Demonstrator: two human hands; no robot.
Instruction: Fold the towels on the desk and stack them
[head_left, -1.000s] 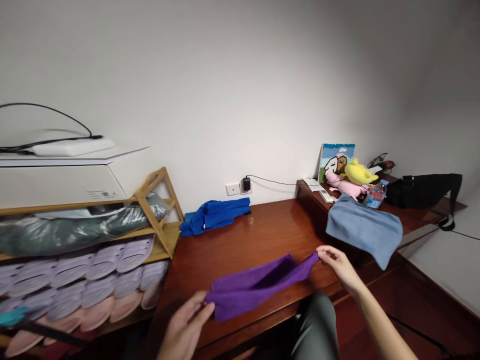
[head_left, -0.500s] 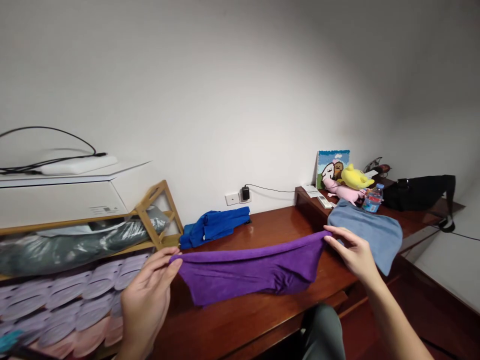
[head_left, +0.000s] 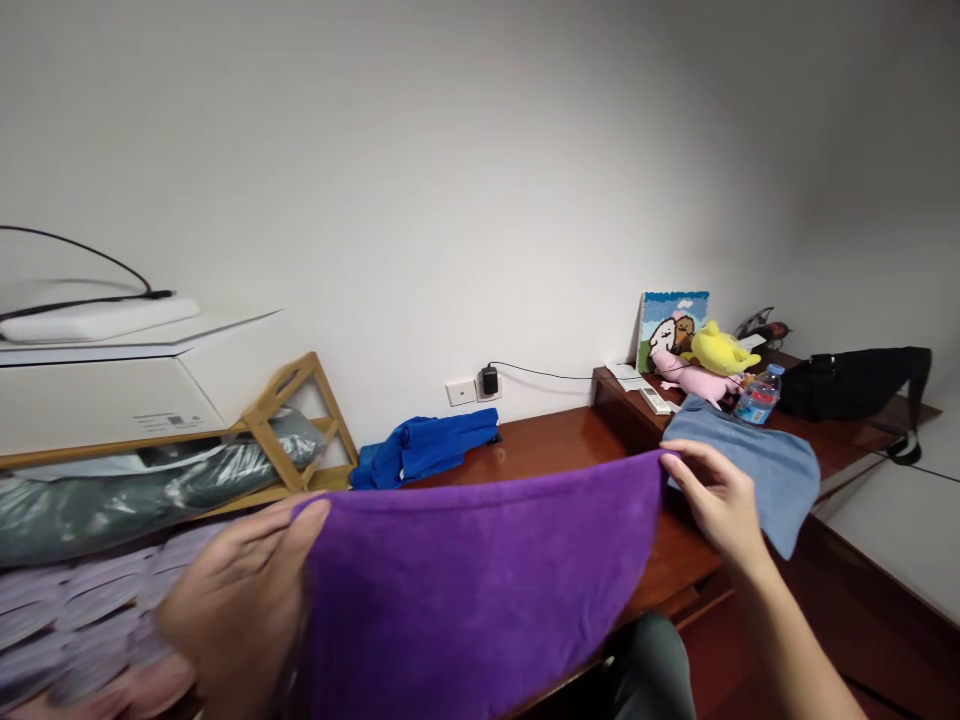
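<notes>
A purple cloth point(head_left: 480, 590) hangs stretched between my two hands, above the brown wooden desk point(head_left: 540, 437). My left hand point(head_left: 247, 590), a little blurred, pinches its upper left corner. The upper right corner is pinched between the thumb and fingers of my right hand point(head_left: 716, 495). The cloth's top edge runs nearly straight, and its lower edge drops out of view at the bottom left. Behind my right hand, a blue-grey cloth point(head_left: 780, 470) drapes over the edge of the raised desk part. Folded blue fabric point(head_left: 427, 445) lies on the desk by the wall.
At left, a white box point(head_left: 97, 400) rests on a wooden rack point(head_left: 341, 420) above rows of lilac and pink slippers point(head_left: 97, 610). A bottle point(head_left: 761, 395), plush toys point(head_left: 720, 350), a remote point(head_left: 656, 401) and a black bag point(head_left: 855, 380) sit at right. A charger point(head_left: 490, 380) is plugged into the wall.
The purple cloth has unfurled downward from a bunched strip into a broad sheet. My left hand has moved left and closer, my right hand slightly right; both still pinch its corners.
</notes>
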